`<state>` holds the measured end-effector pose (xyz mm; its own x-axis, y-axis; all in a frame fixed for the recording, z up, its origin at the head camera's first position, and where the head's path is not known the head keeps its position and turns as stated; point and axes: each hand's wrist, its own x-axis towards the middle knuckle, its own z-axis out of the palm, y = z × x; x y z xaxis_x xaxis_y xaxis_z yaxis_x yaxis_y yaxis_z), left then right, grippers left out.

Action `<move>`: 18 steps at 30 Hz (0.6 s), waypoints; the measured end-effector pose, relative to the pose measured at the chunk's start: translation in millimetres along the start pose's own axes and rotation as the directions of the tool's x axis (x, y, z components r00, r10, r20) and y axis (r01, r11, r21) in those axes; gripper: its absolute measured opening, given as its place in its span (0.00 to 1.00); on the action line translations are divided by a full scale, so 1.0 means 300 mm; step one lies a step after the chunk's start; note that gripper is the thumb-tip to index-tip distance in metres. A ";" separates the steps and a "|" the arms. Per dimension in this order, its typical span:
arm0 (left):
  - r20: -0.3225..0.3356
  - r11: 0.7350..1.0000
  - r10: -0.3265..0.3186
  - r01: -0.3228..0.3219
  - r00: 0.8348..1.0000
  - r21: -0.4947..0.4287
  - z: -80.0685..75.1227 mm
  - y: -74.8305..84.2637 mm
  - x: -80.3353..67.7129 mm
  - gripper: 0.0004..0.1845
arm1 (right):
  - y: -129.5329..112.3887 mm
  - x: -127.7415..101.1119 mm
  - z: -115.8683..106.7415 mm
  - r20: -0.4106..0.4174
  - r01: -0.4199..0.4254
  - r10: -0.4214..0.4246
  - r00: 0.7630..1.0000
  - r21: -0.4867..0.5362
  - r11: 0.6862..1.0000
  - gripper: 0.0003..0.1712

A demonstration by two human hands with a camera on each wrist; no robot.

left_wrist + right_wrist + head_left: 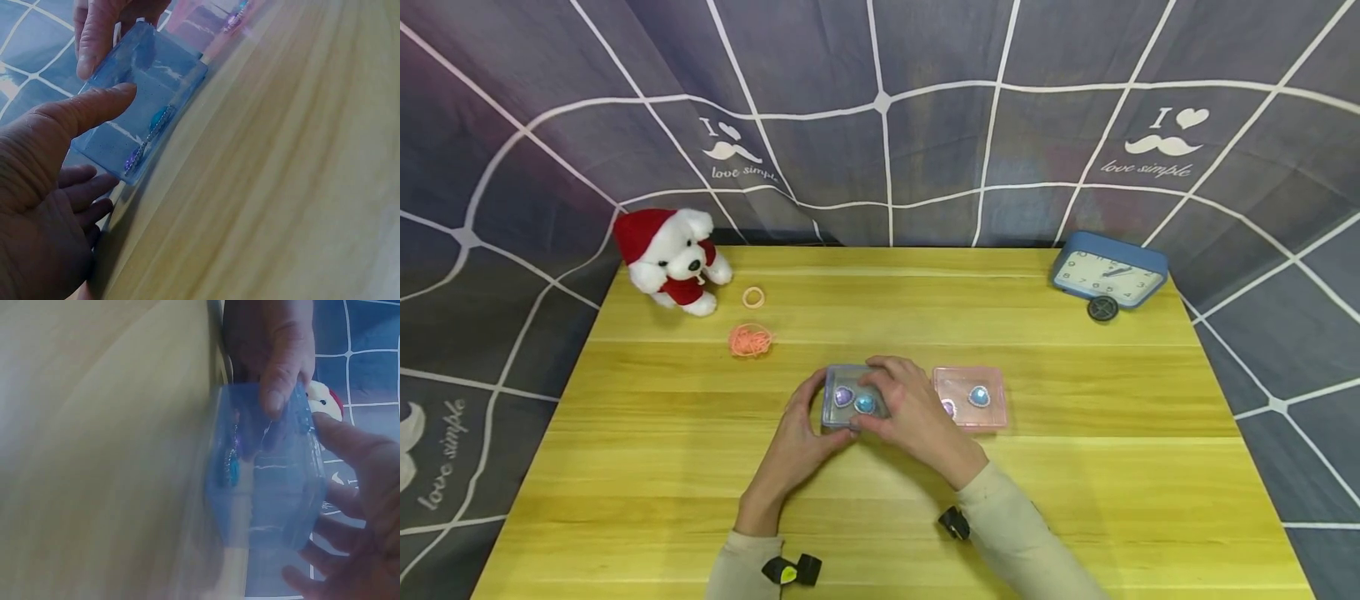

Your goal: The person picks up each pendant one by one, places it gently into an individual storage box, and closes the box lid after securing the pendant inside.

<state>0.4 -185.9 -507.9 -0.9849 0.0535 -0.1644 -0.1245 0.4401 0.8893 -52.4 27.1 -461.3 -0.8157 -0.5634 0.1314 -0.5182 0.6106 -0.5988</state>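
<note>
Your left hand (801, 437) and right hand (910, 417) both grip the little blue box (852, 397); it looks light and slippery, so hold its sides.

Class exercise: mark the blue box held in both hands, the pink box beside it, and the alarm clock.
blue box (847, 398): head view, on its clear lid over the gems.
pink box (981, 417): head view, on its lid near the front edge.
alarm clock (1106, 276): head view, on the dial.

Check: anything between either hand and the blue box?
Nothing visible. Both hands are already on the blue box: the left hand holds its left end with the thumb on the lid, and the right hand grips it from the right. The pink box lies beside it, right of the right hand.
</note>
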 end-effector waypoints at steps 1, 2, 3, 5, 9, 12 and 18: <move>0.002 1.000 -0.001 0.001 1.000 -0.001 0.000 -0.001 0.000 0.58 | 0.001 -0.001 0.001 0.001 -0.001 0.001 1.000 -0.003 1.000 0.30; 0.003 1.000 -0.002 0.002 1.000 -0.004 0.000 -0.001 0.000 0.58 | 0.002 -0.002 0.001 0.002 -0.001 0.001 1.000 -0.008 1.000 0.30; 0.004 1.000 -0.002 0.002 1.000 -0.007 0.000 -0.002 0.001 0.58 | 0.003 -0.004 0.002 0.003 0.000 0.000 1.000 -0.012 1.000 0.30; 0.008 1.000 0.004 -0.004 1.000 -0.010 0.000 -0.004 0.003 0.58 | 0.005 -0.005 0.003 0.003 0.000 0.000 1.000 -0.027 1.000 0.31; 0.012 1.000 0.015 -0.015 1.000 -0.008 -0.004 -0.007 0.009 0.58 | 0.007 -0.001 0.006 -0.007 0.006 -0.007 1.000 -0.037 0.999 0.31; 0.011 1.000 0.016 -0.016 1.000 0.002 -0.007 -0.011 0.004 0.58 | 0.005 0.001 0.010 -0.012 0.020 -0.021 1.000 -0.031 0.999 0.32; 0.000 1.000 -0.010 0.010 1.000 -0.007 -0.017 -0.021 -0.025 0.59 | 0.014 -0.038 0.003 -0.159 0.067 -0.059 0.985 0.047 0.997 0.32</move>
<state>7.8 -193.5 -510.1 -0.9837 0.0491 -0.1729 -0.1348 0.4341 0.8907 -45.2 35.6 -466.0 -0.8144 -0.5024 0.2904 -0.5589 0.5445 -0.6254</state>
